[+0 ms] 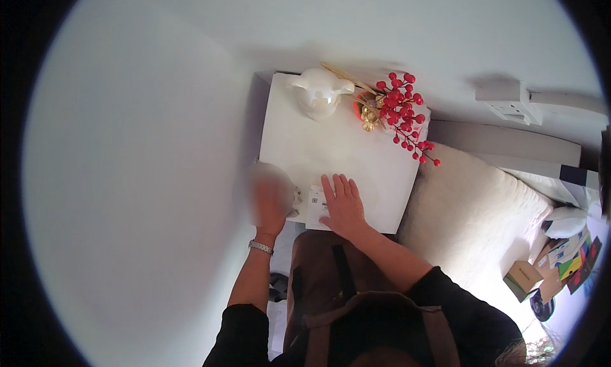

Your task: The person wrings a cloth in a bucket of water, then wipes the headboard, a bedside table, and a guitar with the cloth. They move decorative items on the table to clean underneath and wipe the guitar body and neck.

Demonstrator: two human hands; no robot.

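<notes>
My right hand [344, 206] rests flat with its fingers apart near the front edge of a small white table [329, 147]. Its thumb side touches a flat white box or packet [314, 209] that bears print and a square code. My left hand [270, 200] is at the table's front left corner, close to the wall. A blurred patch covers most of its fingers, so its grip is hidden. Just right of it, a crumpled pale material [297, 201] shows, perhaps a cloth or paper.
A glossy white two-handled ceramic vase [317, 97] stands at the back left of the table. Artificial red berry sprigs [403, 109] with gold flowers reach over the right edge. A bed [463, 200] adjoins on the right, and a pale wall [143, 176] rises on the left.
</notes>
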